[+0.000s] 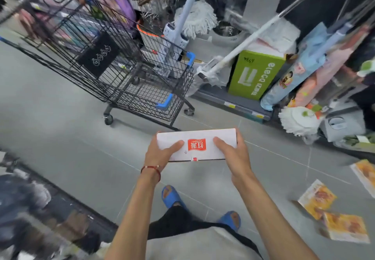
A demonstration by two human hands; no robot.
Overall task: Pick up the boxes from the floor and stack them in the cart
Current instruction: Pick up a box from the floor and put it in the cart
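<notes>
I hold a flat white box (203,138) with a red logo in front of me, above the floor. My left hand (158,152) grips its left end, thumb on top. My right hand (233,152) grips its right end the same way. A black wire cart (129,71) with blue corner guards stands ahead to the left, with a black box (99,54) leaning inside it. Three orange-printed boxes lie on the floor at my right: one (316,198), a second (345,227) nearer me, and a third (365,174) at the frame's edge.
A low shelf (233,101) on the right carries a green carton (255,75), mops and bagged goods. A white mop head (298,121) sticks out near the floor. Dark shelving runs along the lower left. My feet in blue sandals (172,196) stand on grey tiles.
</notes>
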